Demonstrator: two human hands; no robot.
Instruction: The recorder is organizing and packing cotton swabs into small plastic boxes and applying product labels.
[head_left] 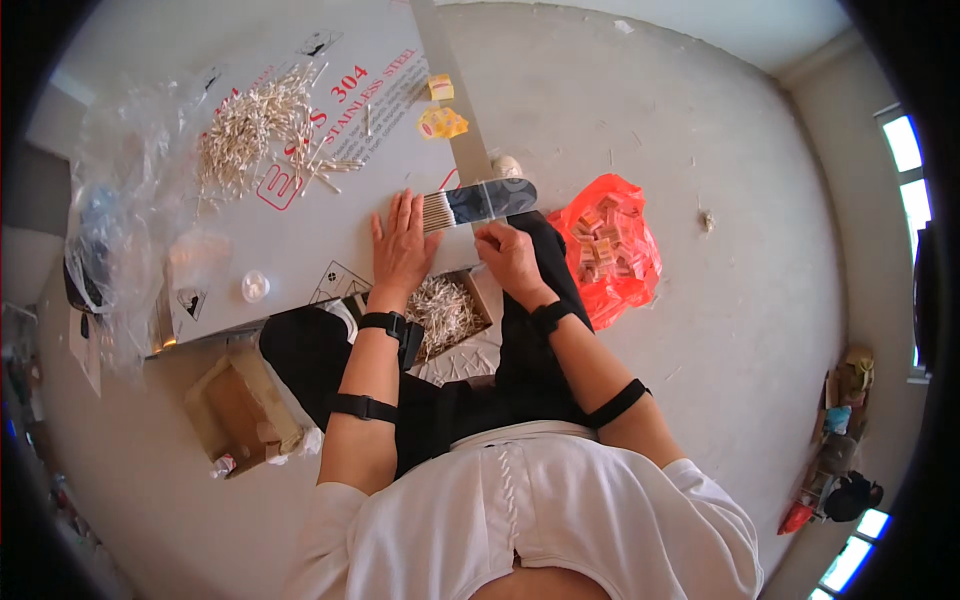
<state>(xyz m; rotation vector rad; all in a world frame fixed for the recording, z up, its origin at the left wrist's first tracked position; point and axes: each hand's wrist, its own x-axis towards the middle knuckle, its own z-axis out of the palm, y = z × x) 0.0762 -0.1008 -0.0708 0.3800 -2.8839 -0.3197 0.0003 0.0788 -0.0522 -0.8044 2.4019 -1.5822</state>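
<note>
My left hand [399,245] lies on the table edge, fingers stretched out, beside a neat row of cotton swabs [437,212]. The row runs to the right into a small clear plastic bag [487,200] with dark printing, which sticks out past the table's edge over my leg. Just below the bag, my right hand [510,255] is closed with its fingers curled in; whatever they may pinch is hidden. Between my knees, under the hands, a cardboard box [485,292] holds a heap of loose cotton swabs [440,315].
More swabs [255,130] are heaped on the printed tabletop [300,230], near crumpled clear plastic [130,200], a small white cup [255,286] and yellow wrappers [442,123]. A red bag [610,250] of small packets lies right of my leg. An open carton [235,405] stands lower left.
</note>
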